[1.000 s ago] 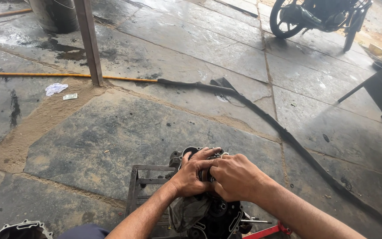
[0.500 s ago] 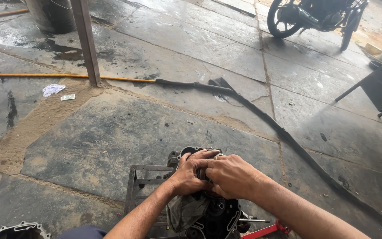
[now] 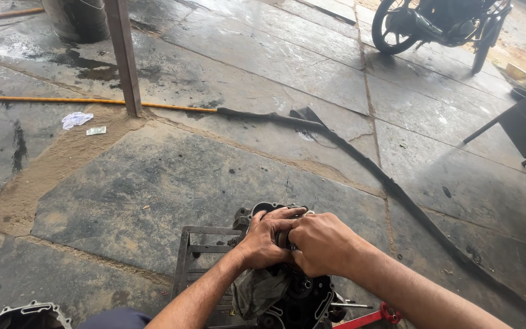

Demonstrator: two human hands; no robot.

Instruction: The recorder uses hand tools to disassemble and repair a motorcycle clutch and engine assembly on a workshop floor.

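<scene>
**A:** Status on the hands?

**B:** Both are sitting on top of the engine casing, low centre of the head view. Left hand and right hand are touching each other, fingers curled down over a small dark part at the casing's top edge. Both are clamping on it; the part itself is mostly hidden under the fingers, so I cannot tell what it is.

**A:** Where is the casing resting?

**B:** It is sitting on a low metal frame stand on the stone slab floor. A grey rag is hanging against the casing's left face, just under the left wrist.

**A:** Anything around it?

**B:** A red-handled tool is lying just right of the casing, near the right forearm. Another metal housing is showing at the bottom left corner, well apart. A long black rubber strip is running diagonally across the floor beyond the hands, joining an orange hose by a metal post.

**A:** Background?

**B:** A motorcycle is standing top right, far from the work. A bucket is sitting top left.
</scene>
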